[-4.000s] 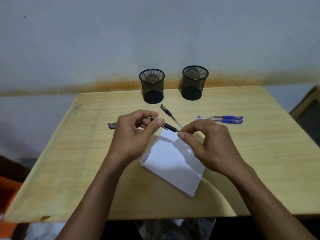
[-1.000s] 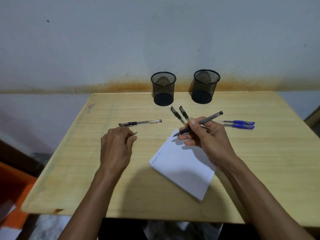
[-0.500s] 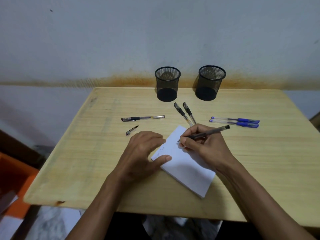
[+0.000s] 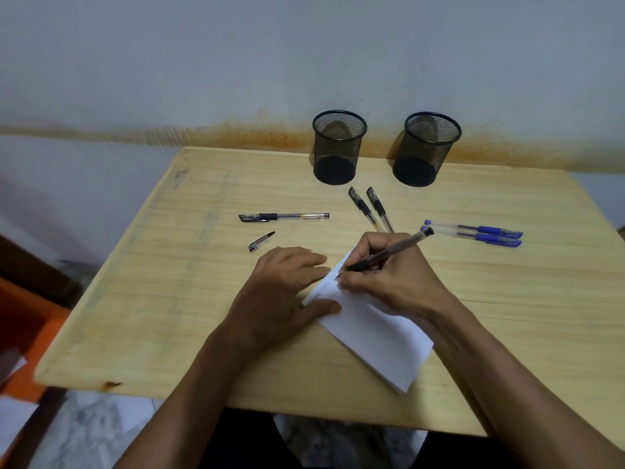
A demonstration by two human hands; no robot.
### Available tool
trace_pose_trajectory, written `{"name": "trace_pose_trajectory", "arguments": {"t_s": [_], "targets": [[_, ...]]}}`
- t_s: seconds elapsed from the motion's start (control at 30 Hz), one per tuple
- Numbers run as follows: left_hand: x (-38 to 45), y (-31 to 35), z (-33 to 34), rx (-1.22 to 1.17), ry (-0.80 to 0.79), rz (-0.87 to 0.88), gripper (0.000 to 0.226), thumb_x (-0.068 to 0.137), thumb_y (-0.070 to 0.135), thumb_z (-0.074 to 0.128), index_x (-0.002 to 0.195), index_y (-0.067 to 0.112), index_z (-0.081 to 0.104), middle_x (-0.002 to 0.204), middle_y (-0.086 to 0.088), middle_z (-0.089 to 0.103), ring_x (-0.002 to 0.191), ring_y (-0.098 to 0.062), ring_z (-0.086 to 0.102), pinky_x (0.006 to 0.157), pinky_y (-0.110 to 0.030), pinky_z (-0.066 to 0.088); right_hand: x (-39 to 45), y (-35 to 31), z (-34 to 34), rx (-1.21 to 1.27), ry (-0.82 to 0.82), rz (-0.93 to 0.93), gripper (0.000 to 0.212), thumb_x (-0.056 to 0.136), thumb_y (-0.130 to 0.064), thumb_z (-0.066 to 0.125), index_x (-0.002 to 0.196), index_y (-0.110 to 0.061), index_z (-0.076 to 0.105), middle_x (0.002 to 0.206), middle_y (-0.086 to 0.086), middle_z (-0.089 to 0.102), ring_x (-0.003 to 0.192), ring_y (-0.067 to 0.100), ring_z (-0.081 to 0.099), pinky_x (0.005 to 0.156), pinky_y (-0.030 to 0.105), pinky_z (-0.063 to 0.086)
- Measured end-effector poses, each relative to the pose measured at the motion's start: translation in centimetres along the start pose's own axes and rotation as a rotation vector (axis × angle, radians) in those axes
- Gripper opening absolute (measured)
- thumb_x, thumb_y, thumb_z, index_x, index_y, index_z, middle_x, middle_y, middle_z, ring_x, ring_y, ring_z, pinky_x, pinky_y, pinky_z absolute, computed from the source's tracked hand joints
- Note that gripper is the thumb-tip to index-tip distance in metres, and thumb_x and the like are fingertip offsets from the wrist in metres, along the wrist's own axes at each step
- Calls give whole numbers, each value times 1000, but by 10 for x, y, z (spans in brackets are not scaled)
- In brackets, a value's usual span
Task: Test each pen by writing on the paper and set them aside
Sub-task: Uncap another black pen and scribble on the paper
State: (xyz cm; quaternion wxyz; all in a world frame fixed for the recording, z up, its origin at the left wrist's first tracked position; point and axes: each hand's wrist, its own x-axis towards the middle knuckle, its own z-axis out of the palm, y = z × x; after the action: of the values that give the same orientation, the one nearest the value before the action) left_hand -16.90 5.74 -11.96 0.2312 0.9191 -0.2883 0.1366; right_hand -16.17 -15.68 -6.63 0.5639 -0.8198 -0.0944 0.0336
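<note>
My right hand point(image 4: 389, 282) grips a black pen point(image 4: 392, 249) with its tip on the upper left part of the white paper pad point(image 4: 375, 336). Faint writing shows near the tip. My left hand point(image 4: 280, 292) lies flat with fingers spread, pressing the pad's left edge. The pen's loose cap point(image 4: 261, 241) rests on the table above my left hand. A capped black pen point(image 4: 283, 217) lies further back on the left. Two more black pens point(image 4: 370, 208) lie behind my right hand, and two blue pens point(image 4: 473, 232) lie to the right.
Two black mesh pen cups point(image 4: 339, 147) point(image 4: 427, 148) stand at the back of the wooden table point(image 4: 169, 299), against the wall. An orange object point(image 4: 20, 333) sits on the floor to the left of the table.
The pen was uncapped and the cap dropped on the table. My left hand moved right onto the pad, and my right hand lowered the pen tip to the paper and shifted it slightly left.
</note>
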Motion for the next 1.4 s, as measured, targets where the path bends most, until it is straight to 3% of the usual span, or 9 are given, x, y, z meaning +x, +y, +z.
{"name": "trace_pose_trajectory", "arguments": {"t_s": [0.2,0.37,0.47,0.53,0.67,0.83,1.1,1.3,1.4], "targets": [[2,2,-1,-14,43,53,56,87,60,63,109,9,72,116,-5,72,105,-28,65,87,-46,48,6,18,5,-70,10,-42,13,68,-5,79,62,-10,69,64,6,70,64,31,66,56,49,54],[-3,0,2,31,6,-2,57,88,63,59,114,14,74,128,-5,68,120,-28,61,102,-51,44,9,23,7,-12,-2,-32,16,72,3,82,67,-4,69,64,7,70,61,26,66,58,44,55],[-4,3,1,33,6,-29,59,87,64,56,114,15,75,129,-4,68,123,-27,60,106,-51,41,11,24,11,0,6,-30,22,69,-3,83,61,-13,65,57,-5,66,56,9,59,55,31,50],[-4,4,1,21,14,-36,58,87,64,56,113,15,76,129,-4,68,123,-27,60,107,-51,41,13,22,14,-43,22,-47,24,65,-12,80,57,-22,59,53,-10,60,54,5,54,54,31,47],[-5,3,0,16,-2,-45,58,87,64,57,115,16,75,130,-3,67,125,-25,58,107,-50,41,13,24,12,-130,35,-104,23,61,-14,75,54,-16,54,55,4,57,54,13,47,52,43,44],[-4,4,1,13,6,-49,56,86,63,61,114,17,76,129,-3,68,125,-24,57,103,-51,43,13,25,14,-110,49,-93,17,63,-16,76,60,-11,60,59,12,63,57,15,55,54,37,47],[-4,5,0,11,-11,-68,57,86,64,59,115,18,75,130,-2,67,126,-23,56,104,-51,42,14,29,11,-44,56,-53,19,66,-8,78,63,-2,61,61,21,63,61,41,58,55,52,50],[-4,5,0,8,9,-59,56,85,63,61,114,17,76,129,-2,68,125,-24,57,103,-52,44,13,26,13,-40,37,-49,20,68,-5,81,62,-4,62,59,18,63,56,17,53,53,34,45],[-4,6,0,1,-9,-71,56,85,63,60,115,18,76,130,-1,67,126,-23,56,104,-51,43,11,24,14,-100,37,-75,20,66,-8,78,60,-3,59,58,18,59,56,16,50,50,36,42]]}}
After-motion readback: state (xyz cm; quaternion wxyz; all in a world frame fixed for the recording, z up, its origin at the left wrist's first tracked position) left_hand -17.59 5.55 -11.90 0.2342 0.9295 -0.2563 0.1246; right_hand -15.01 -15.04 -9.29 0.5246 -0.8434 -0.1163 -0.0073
